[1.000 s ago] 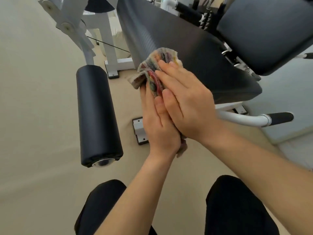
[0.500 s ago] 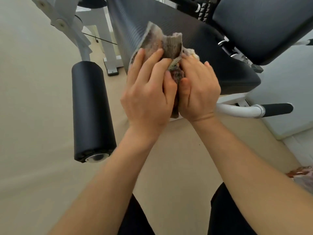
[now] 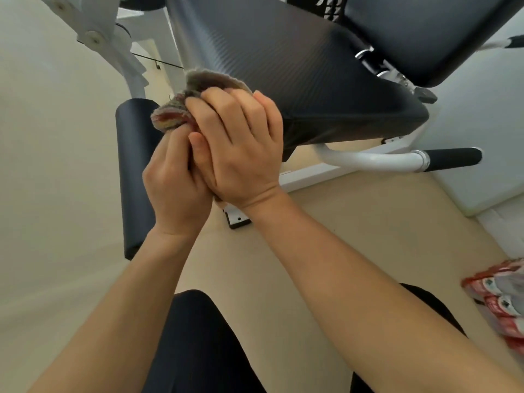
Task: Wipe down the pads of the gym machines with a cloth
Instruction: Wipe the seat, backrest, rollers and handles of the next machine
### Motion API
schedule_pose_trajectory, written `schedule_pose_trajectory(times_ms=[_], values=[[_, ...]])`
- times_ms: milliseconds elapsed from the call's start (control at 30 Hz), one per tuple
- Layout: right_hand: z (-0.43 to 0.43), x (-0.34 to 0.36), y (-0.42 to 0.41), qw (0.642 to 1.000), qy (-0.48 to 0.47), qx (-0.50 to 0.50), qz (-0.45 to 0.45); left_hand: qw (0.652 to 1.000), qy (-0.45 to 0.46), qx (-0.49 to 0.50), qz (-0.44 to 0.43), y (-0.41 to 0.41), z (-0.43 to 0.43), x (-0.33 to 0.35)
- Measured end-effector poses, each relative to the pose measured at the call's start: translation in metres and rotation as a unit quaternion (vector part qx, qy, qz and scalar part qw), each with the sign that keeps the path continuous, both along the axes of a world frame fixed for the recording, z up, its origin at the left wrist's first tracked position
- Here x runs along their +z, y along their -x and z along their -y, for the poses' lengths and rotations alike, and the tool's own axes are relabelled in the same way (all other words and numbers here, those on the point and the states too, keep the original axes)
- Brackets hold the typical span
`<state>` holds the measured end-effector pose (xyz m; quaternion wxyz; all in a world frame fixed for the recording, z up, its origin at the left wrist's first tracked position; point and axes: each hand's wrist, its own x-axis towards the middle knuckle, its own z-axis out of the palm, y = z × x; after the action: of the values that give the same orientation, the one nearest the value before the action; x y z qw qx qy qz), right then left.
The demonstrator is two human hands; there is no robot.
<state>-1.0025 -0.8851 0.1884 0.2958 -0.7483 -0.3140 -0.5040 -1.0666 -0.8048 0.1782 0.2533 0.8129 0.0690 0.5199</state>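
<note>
Partly hidden cloth (image 3: 173, 117) gripped by left hand (image 3: 175, 191) and right hand (image 3: 241, 148); contact with seat pad (image 3: 312, 80) unclear.

Both hands meet just above the centre, pressed close together. The left hand (image 3: 175, 185) sits at 9 o'clock of the right, its back toward the camera, its fingers (image 3: 173, 146) curled in and gripping the lower bunch of the cloth (image 3: 170, 116). The right hand (image 3: 243, 154) overlaps it, back up, fingers bent at the knuckles and wrapped over the cloth's top, pointing to 11 o'clock; its thumb lies against the left hand. The left forearm (image 3: 113, 307) runs in from 7 o'clock, the right forearm (image 3: 354, 279) from 4 o'clock, both bare. The right wrist is bent back and creased.
</note>
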Motion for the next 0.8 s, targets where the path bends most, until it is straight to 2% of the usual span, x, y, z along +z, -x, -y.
schedule_pose_trajectory(times_ms=[67, 133, 300, 400, 533, 600, 700, 800], values=[[0.015, 0.002, -0.006, 1.0, -0.005, -0.013, -0.013, 0.998, -0.041, -0.026, 0.031, -0.002, 0.007, 0.01], [0.033, 0.001, -0.01, 0.997, -0.014, -0.032, -0.066, 0.993, -0.097, -0.061, 0.026, -0.008, 0.011, 0.018], [0.068, -0.022, 0.003, 0.975, -0.073, -0.08, -0.195, 0.959, -0.257, -0.104, -0.062, -0.009, 0.007, 0.033], [0.071, -0.04, 0.03, 0.962, -0.116, -0.063, -0.239, 0.933, -0.323, -0.109, -0.11, -0.005, -0.005, 0.041], [0.056, -0.057, 0.054, 0.953, -0.064, 0.016, -0.295, 0.884, -0.42, -0.114, -0.17, -0.017, 0.002, 0.061], [0.047, -0.059, 0.049, 0.947, -0.067, 0.044, -0.312, 0.855, -0.458, -0.131, -0.206, -0.023, 0.004, 0.073], [0.032, -0.057, 0.036, 0.93, -0.142, 0.078, -0.331, 0.818, -0.483, -0.156, -0.27, -0.032, 0.008, 0.091], [0.012, -0.047, 0.026, 0.898, -0.258, 0.08, -0.348, 0.774, -0.496, -0.164, -0.357, -0.05, 0.017, 0.106]])
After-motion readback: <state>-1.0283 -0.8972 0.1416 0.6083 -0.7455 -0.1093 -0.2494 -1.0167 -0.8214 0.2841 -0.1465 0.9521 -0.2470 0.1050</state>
